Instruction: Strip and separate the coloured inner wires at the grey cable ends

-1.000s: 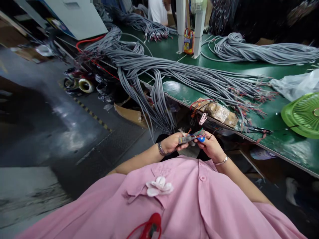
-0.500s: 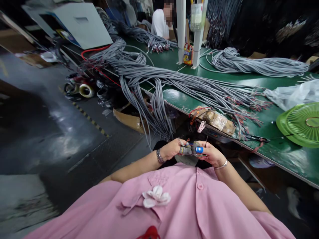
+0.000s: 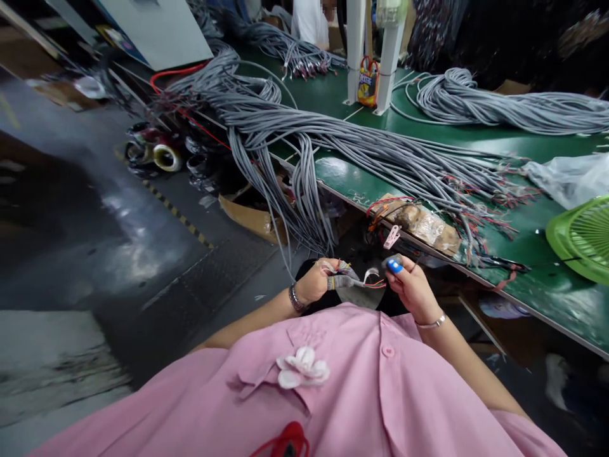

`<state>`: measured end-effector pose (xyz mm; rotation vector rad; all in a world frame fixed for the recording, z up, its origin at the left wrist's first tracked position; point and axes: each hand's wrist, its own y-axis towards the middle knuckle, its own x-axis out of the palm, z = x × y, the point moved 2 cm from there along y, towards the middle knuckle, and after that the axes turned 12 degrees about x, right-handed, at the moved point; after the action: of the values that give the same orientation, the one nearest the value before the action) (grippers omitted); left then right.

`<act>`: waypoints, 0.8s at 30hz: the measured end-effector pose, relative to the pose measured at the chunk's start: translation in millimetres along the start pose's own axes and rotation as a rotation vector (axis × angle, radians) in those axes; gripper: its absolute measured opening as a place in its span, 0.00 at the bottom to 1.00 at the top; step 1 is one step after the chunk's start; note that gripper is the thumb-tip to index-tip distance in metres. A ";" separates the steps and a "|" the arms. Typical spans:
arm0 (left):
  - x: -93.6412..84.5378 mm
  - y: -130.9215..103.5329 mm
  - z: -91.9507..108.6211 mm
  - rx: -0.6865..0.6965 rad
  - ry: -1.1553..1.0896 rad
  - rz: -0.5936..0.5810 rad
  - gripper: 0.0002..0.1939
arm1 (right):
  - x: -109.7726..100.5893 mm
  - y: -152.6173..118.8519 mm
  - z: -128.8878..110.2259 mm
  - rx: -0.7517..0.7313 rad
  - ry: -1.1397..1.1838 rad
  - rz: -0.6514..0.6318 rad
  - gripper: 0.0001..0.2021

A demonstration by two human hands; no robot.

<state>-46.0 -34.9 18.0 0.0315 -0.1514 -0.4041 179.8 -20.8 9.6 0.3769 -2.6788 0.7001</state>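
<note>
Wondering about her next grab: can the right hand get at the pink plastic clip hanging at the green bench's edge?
Probably yes: the right hand sits just below the pink plastic clip, with nothing visible between them.

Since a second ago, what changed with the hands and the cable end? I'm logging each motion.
The right hand has pulled away to the right of the left hand, drawing thin coloured wires out of the grey cable end. Before, both hands met at the cable end. The left hand keeps its grip; the grey cable bundles on the green table lie unchanged.
</note>
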 end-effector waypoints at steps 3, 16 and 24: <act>-8.2 -2.5 -5.4 0.022 0.022 0.042 0.24 | 2.2 -6.1 -1.3 0.006 -0.033 -0.071 0.14; -4.4 0.4 8.6 0.061 0.094 -0.219 0.19 | 24.6 1.4 -3.3 0.172 -0.146 -0.066 0.19; -12.5 -3.4 -14.8 -0.003 -0.431 0.212 0.22 | 9.6 -6.8 -2.2 -0.184 -0.136 0.107 0.11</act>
<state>-56.4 -33.1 1.5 -0.0755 -0.5747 -0.1947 174.0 -27.0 17.9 0.2421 -2.8804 0.4671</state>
